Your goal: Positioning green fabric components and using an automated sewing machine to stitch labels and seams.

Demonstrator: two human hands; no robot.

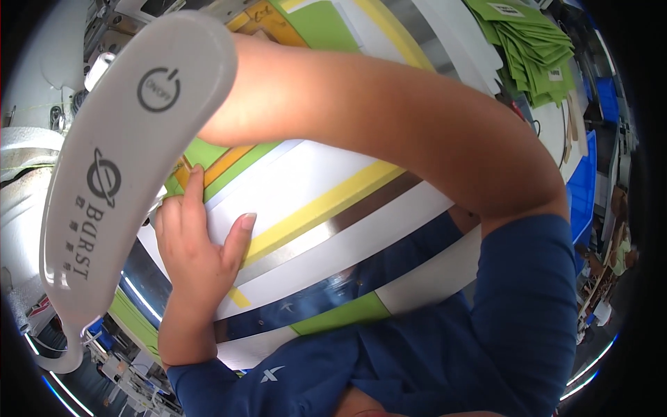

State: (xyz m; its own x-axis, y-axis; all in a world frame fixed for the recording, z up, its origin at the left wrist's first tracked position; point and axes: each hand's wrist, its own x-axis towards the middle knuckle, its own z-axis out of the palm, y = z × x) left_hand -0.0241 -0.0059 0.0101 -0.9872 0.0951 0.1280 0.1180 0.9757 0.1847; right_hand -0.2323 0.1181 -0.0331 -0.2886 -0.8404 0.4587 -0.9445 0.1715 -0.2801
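My left hand (198, 240) lies palm down with its fingers stretched out and the thumb spread apart. Its index fingertip rests at an amber strip (229, 163), which looks like part of a flat template, with green material (253, 156) beside it. Under the palm is a white work surface (278, 177). My right forearm (389, 104) reaches across from the right, and only the wrist side of my right hand (240, 90) shows. A grey lamp-like device (142, 139) covers its fingers, so whatever they hold or touch is hidden.
Yellow tape (326, 201) edges the work surface. A pile of green cut pieces (528, 52) lies at the far right, with a red-handled tool (515, 105) near it. A blue bin (585, 194) stands further right. White machinery (28, 149) and a thread spool (101, 69) are at the left.
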